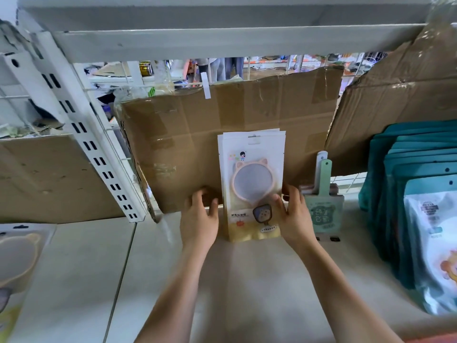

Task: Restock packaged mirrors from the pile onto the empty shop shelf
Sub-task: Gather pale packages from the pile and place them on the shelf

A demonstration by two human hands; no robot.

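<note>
Head view: a stack of packaged mirrors [252, 169] stands upright on the grey shelf [173, 280], towards the far side, leaning back against a sheet of brown cardboard [193, 134]. The front pack is white with a pink, cat-eared round mirror showing through it, and several more white packs stand close behind. The right hand [293, 216] grasps the stack at its lower right edge, the thumb lying on the front of the pack and the fingers wrapped round the side. The left hand [199, 216] is just beside the stack's lower left edge, released, with its fingers loosely curved and nothing held in them; whether the thumb tip touches the pack cannot be told. Right of the stack, close by, stand green hand mirrors [324, 194] with their handles up. Further right is a row of teal packs [420, 174], running from far to near. At the near left edge lies another mirror pack [22, 251]. A white slotted upright [99, 157] rises on the left, and a grey upper shelf [222, 43] runs across above.
</note>
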